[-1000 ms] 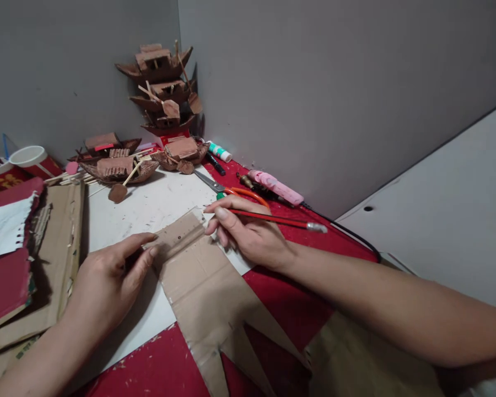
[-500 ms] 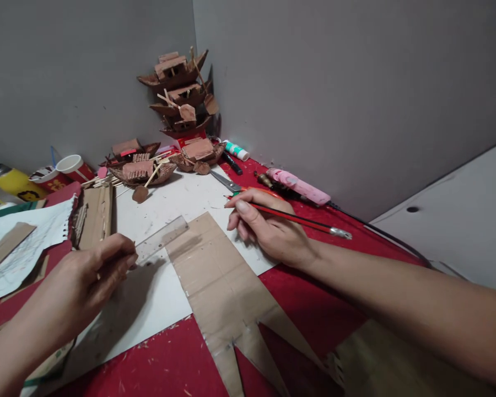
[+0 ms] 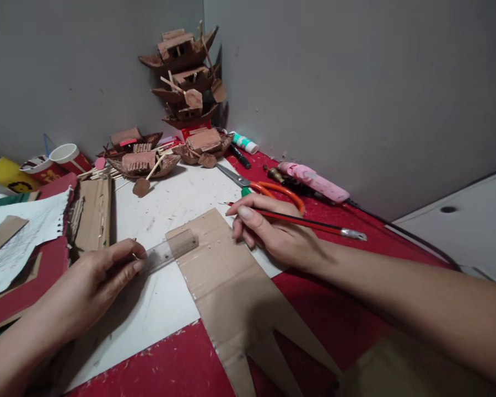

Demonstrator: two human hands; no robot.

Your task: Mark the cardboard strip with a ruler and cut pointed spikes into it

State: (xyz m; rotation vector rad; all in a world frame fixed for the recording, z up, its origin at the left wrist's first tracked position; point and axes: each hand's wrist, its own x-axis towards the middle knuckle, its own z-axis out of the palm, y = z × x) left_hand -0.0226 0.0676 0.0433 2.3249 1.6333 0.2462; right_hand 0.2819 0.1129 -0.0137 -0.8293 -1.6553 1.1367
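My left hand [image 3: 103,281] pinches one end of a clear ruler [image 3: 171,251], whose other end lies over the upper part of a brown cardboard piece [image 3: 223,275]. Pointed cuts show at the near end of the cardboard. A red and black pencil [image 3: 306,220] rests in my right hand [image 3: 273,229], its tip pointing left, above the cardboard's right edge. White paper [image 3: 152,314] lies beneath the cardboard. Just behind my right hand are scissors [image 3: 268,187] with orange handles.
Brown model boats [image 3: 151,165] stand at the back, some stacked [image 3: 182,55] in the corner. A pink tool [image 3: 314,181] with a cable lies by the right wall. Paper cups [image 3: 70,160], a yellow bottle [image 3: 10,173] and cardboard scraps [image 3: 93,215] are on the left.
The ruler has moved right, further over the cardboard, with my left hand. My right hand still holds the pencil, and more of the scissors shows. The view has shifted slightly.
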